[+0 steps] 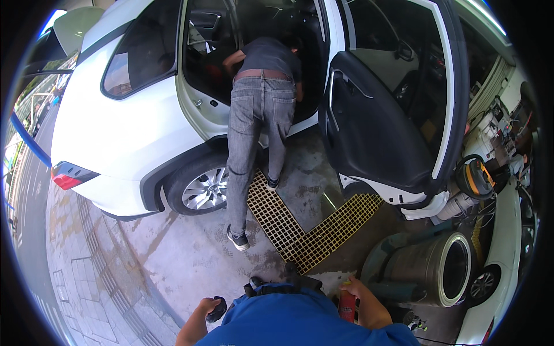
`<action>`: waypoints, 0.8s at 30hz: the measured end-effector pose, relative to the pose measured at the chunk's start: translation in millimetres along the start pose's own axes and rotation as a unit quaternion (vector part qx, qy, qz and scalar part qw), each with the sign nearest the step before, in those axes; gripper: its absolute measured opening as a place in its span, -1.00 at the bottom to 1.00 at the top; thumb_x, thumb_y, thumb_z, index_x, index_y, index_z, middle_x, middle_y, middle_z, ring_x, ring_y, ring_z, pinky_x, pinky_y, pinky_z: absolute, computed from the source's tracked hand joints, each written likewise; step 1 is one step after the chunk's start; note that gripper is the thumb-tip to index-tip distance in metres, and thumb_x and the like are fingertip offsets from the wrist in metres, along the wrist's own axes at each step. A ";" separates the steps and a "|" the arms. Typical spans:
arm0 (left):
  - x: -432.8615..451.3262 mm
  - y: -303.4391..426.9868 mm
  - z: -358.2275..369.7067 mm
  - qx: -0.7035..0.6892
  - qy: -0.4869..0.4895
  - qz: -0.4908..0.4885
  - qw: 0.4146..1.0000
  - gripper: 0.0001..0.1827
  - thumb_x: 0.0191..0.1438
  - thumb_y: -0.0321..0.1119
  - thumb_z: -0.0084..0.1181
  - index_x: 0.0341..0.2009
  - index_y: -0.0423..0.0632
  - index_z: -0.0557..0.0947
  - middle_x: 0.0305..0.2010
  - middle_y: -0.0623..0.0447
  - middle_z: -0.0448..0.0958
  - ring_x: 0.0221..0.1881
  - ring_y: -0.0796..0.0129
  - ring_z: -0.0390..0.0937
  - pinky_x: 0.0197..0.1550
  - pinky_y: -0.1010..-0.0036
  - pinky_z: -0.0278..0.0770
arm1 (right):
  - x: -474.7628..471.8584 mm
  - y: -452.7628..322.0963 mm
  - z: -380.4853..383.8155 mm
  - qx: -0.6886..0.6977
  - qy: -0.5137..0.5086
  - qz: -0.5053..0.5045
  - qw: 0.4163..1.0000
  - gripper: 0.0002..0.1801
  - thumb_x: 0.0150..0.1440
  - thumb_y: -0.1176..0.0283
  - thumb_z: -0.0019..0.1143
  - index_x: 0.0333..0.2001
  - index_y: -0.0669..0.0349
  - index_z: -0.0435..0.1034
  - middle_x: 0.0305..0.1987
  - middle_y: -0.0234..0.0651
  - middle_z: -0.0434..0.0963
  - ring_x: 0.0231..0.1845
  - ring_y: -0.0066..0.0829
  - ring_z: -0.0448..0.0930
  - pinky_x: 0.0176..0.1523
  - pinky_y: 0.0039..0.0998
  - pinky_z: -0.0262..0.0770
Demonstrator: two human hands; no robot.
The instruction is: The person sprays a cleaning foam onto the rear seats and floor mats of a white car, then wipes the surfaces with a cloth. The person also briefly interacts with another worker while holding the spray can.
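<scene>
My left hand (209,305), low in the view beside my blue shirt, grips a dark bunched cloth (217,310). In my right hand (355,287) is a red can (347,307) with a yellow top, held upright close to my side; it bears writing. Ahead of me stands a white SUV (117,129), its rear side door (376,129) swung wide to the right. A person (262,86) in grey jeans bends into the rear door opening, and their hands are mostly hidden in the dark cabin.
Yellow-edged drain grating (277,207) crosses the wet concrete floor. A large metal cylinder (424,268) lies at the right, near another white car (497,259). Behind the door is a black and orange machine head (475,178). Paving (95,268) and a road run along the left.
</scene>
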State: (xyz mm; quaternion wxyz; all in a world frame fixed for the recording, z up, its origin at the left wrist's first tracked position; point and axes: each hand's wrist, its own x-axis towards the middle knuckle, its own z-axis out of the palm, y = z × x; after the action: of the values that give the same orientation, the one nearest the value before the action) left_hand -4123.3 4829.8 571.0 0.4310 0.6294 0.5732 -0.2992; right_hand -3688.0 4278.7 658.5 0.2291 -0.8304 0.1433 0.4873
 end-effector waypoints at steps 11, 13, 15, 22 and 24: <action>-8.8 25.9 0.2 -0.045 -0.027 0.018 0.998 -0.44 0.09 0.10 0.46 -0.05 -0.13 0.83 -0.21 -0.04 0.78 -0.24 0.24 0.72 -0.07 0.29 0.67 | 20.4 9.4 5.0 -0.027 -0.014 0.003 1.000 0.22 -0.07 0.08 0.67 0.58 0.04 0.08 0.46 0.05 0.37 0.19 0.16 0.62 -0.12 0.24 0.74; -15.2 30.9 2.5 -0.033 -0.029 0.020 0.999 -0.44 0.08 0.11 0.46 -0.05 -0.12 0.83 -0.20 -0.04 0.78 -0.23 0.24 0.72 -0.08 0.29 0.67 | 21.1 12.3 4.3 -0.033 -0.015 0.003 0.999 0.23 -0.07 0.07 0.67 0.58 0.03 0.07 0.50 0.04 0.31 0.26 0.16 0.58 -0.10 0.23 0.74; -18.4 31.2 1.5 -0.024 -0.025 0.008 0.999 -0.44 0.08 0.12 0.46 -0.04 -0.11 0.83 -0.19 -0.03 0.78 -0.23 0.24 0.72 -0.08 0.29 0.67 | 16.8 12.4 3.6 -0.013 -0.018 0.009 1.000 0.24 -0.08 0.05 0.66 0.58 0.03 0.07 0.53 0.02 0.27 0.30 0.16 0.54 -0.07 0.24 0.73; -20.3 21.8 -3.1 -0.009 -0.024 -0.013 1.000 -0.42 0.08 0.13 0.46 -0.05 -0.13 0.83 -0.18 -0.05 0.79 -0.24 0.25 0.72 -0.09 0.28 0.67 | 20.7 19.0 6.4 -0.021 -0.025 0.017 0.999 0.28 -0.11 0.03 0.68 0.59 0.06 0.06 0.54 0.03 0.27 0.30 0.16 0.55 -0.06 0.19 0.75; -21.6 22.2 -2.7 -0.010 -0.020 -0.011 1.000 -0.42 0.09 0.13 0.46 -0.06 -0.14 0.84 -0.18 -0.06 0.79 -0.23 0.25 0.72 -0.08 0.28 0.67 | 22.1 21.7 8.1 -0.009 -0.024 0.022 0.999 0.28 -0.11 0.02 0.67 0.59 0.06 0.06 0.53 0.04 0.29 0.28 0.16 0.57 -0.08 0.17 0.76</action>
State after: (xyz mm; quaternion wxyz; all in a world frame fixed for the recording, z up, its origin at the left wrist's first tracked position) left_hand -4105.4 4822.8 595.4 0.4453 0.6126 0.5746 -0.3102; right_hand -3693.3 4264.0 630.5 0.2147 -0.8169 0.1515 0.5135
